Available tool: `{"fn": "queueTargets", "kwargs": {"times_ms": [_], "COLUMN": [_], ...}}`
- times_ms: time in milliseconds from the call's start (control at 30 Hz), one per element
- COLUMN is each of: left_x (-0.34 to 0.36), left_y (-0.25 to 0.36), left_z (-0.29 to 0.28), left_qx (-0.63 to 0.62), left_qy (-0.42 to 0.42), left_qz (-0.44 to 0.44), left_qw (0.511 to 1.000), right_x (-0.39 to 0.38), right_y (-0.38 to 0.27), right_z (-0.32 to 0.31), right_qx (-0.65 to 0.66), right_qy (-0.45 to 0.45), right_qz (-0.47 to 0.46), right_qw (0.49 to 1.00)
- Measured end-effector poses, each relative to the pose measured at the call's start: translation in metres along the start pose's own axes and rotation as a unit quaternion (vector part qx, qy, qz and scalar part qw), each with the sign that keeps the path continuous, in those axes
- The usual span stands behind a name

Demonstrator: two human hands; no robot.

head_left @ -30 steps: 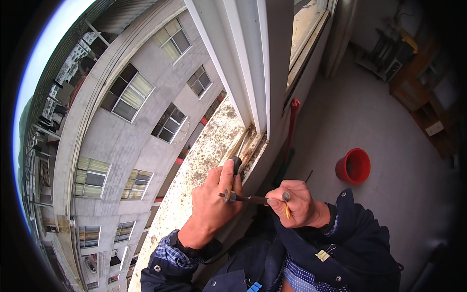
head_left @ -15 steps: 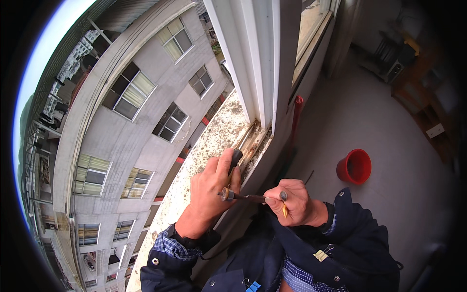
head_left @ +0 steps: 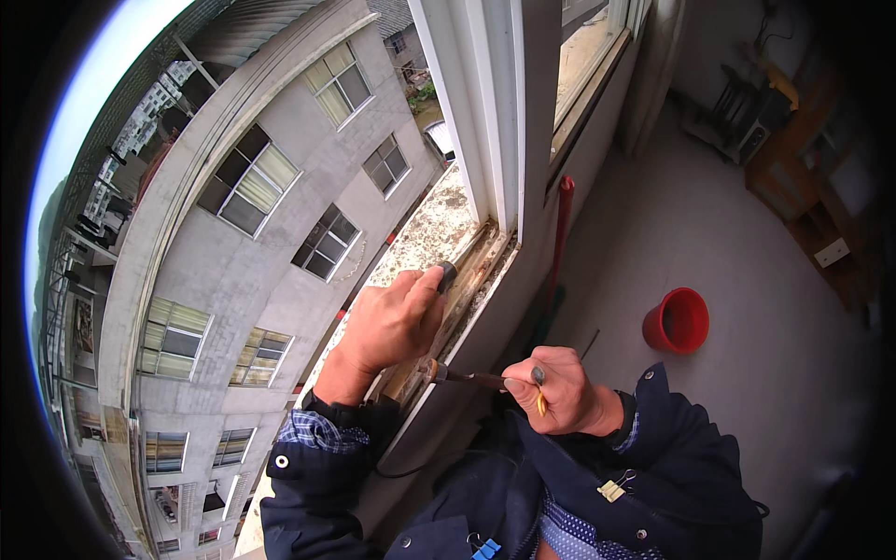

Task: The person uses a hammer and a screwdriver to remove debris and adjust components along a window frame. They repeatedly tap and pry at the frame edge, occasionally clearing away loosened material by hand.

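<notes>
My left hand is closed around a screwdriver, whose black handle shows at the fingertips. It is over the dirty window track; the shaft does not show now. My right hand, in front of my body, grips a tool with a dark, thin shaft and a round, brownish end that points left toward the track. A grey round tip and a yellow piece also stick out of this fist. I cannot tell whether they belong to the same tool.
White window frame rises beyond the track. Outside lie a stained ledge and a drop beside a grey building. Indoors, a red bucket stands on the floor, a red pole leans at the wall, and wooden furniture is at the right.
My left hand has shifted slightly left and up along the track, and the screwdriver's shaft has gone from sight. My right hand has hardly moved.
</notes>
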State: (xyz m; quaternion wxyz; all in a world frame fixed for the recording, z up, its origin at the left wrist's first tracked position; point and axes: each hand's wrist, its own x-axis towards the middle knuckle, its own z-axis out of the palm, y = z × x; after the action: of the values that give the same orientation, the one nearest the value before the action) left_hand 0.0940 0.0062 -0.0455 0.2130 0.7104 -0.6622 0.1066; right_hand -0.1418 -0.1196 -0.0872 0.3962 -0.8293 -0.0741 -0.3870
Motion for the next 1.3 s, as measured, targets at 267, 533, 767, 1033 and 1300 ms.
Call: {"fn": "queueTargets", "kwargs": {"times_ms": [267,533,767,1033,1300], "left_x": [-0.001,0.004,0.011,0.003,0.005], "left_y": [0.004,0.051,0.067,0.043,0.029], "left_z": [0.005,0.004,0.015,0.006,-0.005], "left_qx": [-0.013,0.053,0.077,0.042,0.0], "left_qy": [-0.005,-0.007,0.036,0.015,-0.036], "left_qz": [-0.062,-0.121,-0.143,-0.143,-0.11], "left_qw": [0.998,0.991,0.986,0.989,0.993], "right_x": [-0.019,-0.023,-0.025,-0.005,-0.003], "right_y": [-0.005,0.011,0.031,0.033,0.015], "right_z": [-0.012,-0.044,-0.066,-0.042,-0.027], "right_qx": [-0.016,-0.002,-0.003,0.033,0.014], "right_qy": [0.005,0.008,0.002,-0.032,-0.017], "right_qz": [0.02,0.001,0.015,-0.018,0.03], "right_qw": [1.0,1.0,1.0,0.999,0.999]}}
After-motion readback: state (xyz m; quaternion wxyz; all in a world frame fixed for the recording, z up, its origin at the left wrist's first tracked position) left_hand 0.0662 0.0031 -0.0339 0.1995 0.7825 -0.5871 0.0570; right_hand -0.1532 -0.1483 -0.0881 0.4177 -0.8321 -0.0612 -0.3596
